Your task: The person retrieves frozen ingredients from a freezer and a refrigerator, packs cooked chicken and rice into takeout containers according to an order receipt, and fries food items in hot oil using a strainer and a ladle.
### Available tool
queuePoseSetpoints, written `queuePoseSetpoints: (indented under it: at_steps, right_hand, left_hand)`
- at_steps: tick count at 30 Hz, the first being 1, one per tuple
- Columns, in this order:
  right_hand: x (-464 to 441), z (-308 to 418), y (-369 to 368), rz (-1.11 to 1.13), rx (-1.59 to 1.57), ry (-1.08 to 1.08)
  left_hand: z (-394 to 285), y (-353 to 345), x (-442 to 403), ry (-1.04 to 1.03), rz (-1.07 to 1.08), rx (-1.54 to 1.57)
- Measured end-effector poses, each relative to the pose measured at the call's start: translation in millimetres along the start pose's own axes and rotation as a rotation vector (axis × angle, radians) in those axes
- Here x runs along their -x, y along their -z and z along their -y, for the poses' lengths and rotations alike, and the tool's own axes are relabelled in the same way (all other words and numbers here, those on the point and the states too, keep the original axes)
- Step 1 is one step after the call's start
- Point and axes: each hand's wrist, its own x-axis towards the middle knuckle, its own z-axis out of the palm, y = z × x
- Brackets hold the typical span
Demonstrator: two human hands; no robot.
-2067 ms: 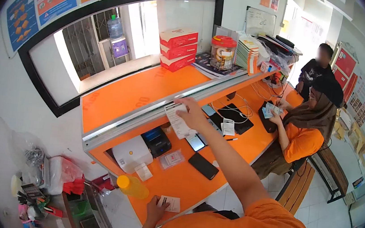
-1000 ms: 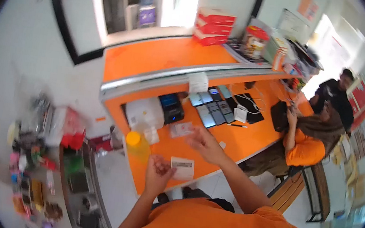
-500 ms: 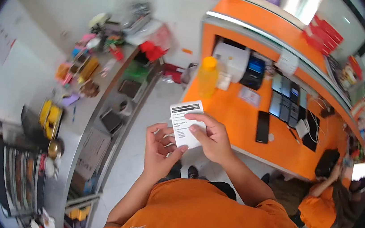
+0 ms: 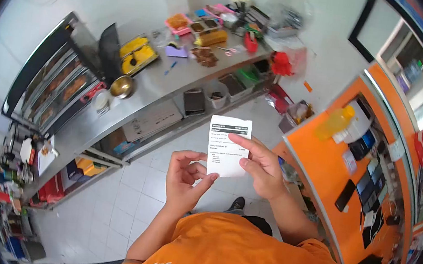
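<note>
A small white printed receipt [image 4: 226,167] is held up in front of my orange shirt, its black header bars and text facing me. My right hand [image 4: 264,174] grips its right side, thumb and index finger lying on the printed face. At the lower left corner, my left hand [image 4: 185,178] has curled fingers at the paper's edge and its thumb tip on the bottom corner. Whatever the left fingertips do behind the paper is hidden.
Along the left runs a steel counter [image 4: 146,85] with a brass-coloured bowl [image 4: 122,86], a yellow tray [image 4: 139,55] and food containers. An orange desk [image 4: 318,160] stands at right, bearing a yellow bottle [image 4: 335,122], a black phone [image 4: 345,195] and several other devices. Tiled floor [image 4: 133,201] lies between.
My view has turned left, so the steel counter fills more of it and the orange desk has shifted right. The receipt stands more upright, still in my hands.
</note>
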Motion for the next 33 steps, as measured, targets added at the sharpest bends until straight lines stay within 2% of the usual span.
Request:
queuePoseSetpoints:
  at_steps: [3,7,11,18,23,27,31,33]
  right_hand:
    - [-32,-27,-72,0.089,-0.084,0.006]
    - [-78,-64,-181,0.240,-0.233,-0.217]
    - [-120,-104,-316,0.260,-0.160,-0.175]
    - [-188,-159,-465,0.398,-0.182,-0.241]
    - [-267,-201,-526,0.445,-0.162,-0.362]
    - [-351,-235,-589,0.455,-0.277,-0.341]
    - [-443,-265,-640,0.512,-0.368,-0.200]
    - [-492,-269,-662,0.541,-0.389,-0.196]
  left_hand:
    - [-15,82,26,-0.027,-0.111,-0.020]
    - [-38,194,66,-0.070,-0.291,-0.018]
    - [-64,303,111,-0.132,-0.489,-0.002]
    - [-82,431,137,-0.163,-0.675,-0.008]
    - [-84,507,108,-0.189,-0.781,0.024]
    - [-93,586,64,-0.188,-0.823,-0.055]
    - [-110,667,6,-0.175,-0.838,-0.183]
    - [-124,705,-30,-0.173,-0.818,-0.251]
